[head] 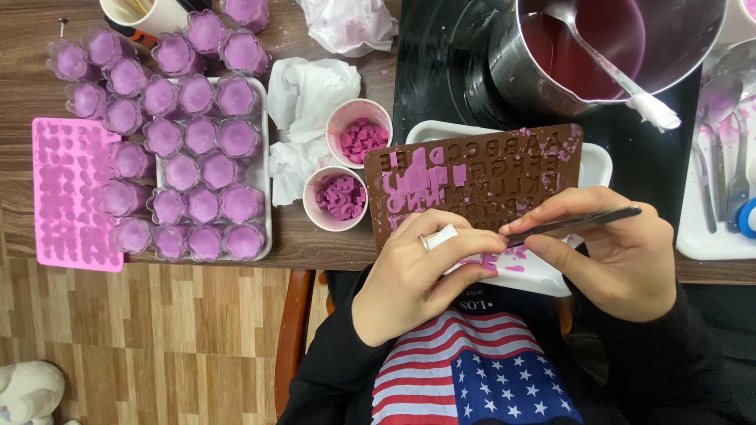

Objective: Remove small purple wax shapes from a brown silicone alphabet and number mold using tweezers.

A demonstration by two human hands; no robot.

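A brown letter mould smeared with pink wax lies tilted over a white tray at the table's near edge. My left hand, with a ring and a bandaged finger, grips the mould's near edge. My right hand pinches a thin dark metal tool, its tip touching the mould's lower edge beside my left fingertips. Two small paper cups hold pink wax pieces: one cup behind, another cup nearer.
Several purple-filled clear cups crowd a white tray at left, beside a pink silicone mould. A metal pot of dark pink liquid with a spoon sits on a black cooktop. Crumpled tissues and spoons lie nearby.
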